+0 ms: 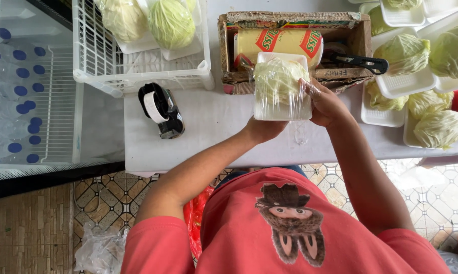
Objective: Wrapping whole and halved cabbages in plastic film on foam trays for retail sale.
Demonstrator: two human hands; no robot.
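Both hands, left [263,129] beneath and right [324,104] at the side, grip a film-wrapped cabbage tray [282,86] (film looks loose), which could slip onto the table [213,122].

We count two cabbages [150,20] in the white basket [137,71] and one wrapped tray [282,89]. We see one tape dispenser [160,109] and one cardboard box [295,76].
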